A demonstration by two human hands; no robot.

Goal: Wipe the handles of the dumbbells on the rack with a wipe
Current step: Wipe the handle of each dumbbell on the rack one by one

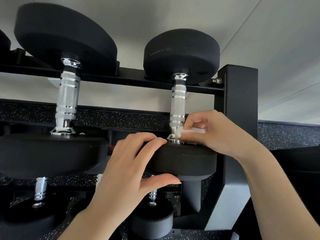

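Work looks early: the right hand [214,130] pinches a folded white wipe [189,131] against the near end of the right handle [178,104], at 3 o'clock of it, while the left hand [131,163] grips the near weight [187,161]. The left handle [68,96], at 9 o'clock, appears untouched. Both are shiny knurled chrome.

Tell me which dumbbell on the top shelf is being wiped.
The smaller dumbbell beside the rack post; the right hand presses the wipe against its handle. The larger one is untouched.

The wipe [188,131] is mostly hidden inside the right hand [216,132]; lower dumbbells [152,220] sit partly behind the forearms.
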